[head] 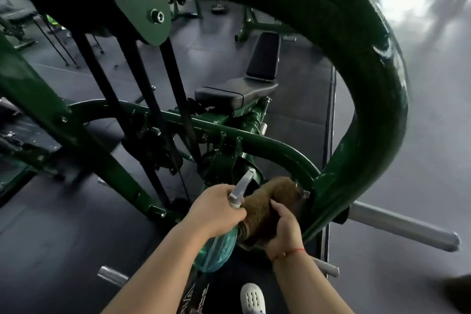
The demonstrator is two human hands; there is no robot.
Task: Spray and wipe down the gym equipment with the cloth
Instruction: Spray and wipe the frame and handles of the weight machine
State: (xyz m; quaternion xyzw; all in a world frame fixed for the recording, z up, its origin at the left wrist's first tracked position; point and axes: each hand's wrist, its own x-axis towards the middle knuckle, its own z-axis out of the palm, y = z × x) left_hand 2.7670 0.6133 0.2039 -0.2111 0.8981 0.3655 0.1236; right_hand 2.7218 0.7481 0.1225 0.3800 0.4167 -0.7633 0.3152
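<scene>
Brown cloth [270, 205], bunched into a thick roll, is pressed against the base of a dark green weight machine [356, 89], at the spot where the machine's broad curved tube comes down to meet a thinner green crossbar [277, 146]. A person's right hand [286, 231] grips the near end of the roll, fingers curled over the top of it; a red string bracelet [293, 252] circles that wrist. Just beside the cloth, the left hand [216, 211] is wrapped tightly around the neck of a spray bottle [219, 250], whose clear teal body hangs below the fist while its grey trigger head [243, 185] points up and away towards the frame. Whether a finger is on the trigger cannot be told.

Black belts [175, 79] run down through the middle of the machine from a green plate with a bolt [157, 16]. Beyond the crossbar sit a black padded seat [229, 95] and an upright black back pad [265, 56]. A grey weight peg [402, 224] juts out to the right of the frame, and a shorter one [112, 275] shows at lower left. Dark rubber flooring [51, 237] lies underneath, with one white perforated shoe [252, 297] at the bottom edge. More green equipment stands blurred in the background.
</scene>
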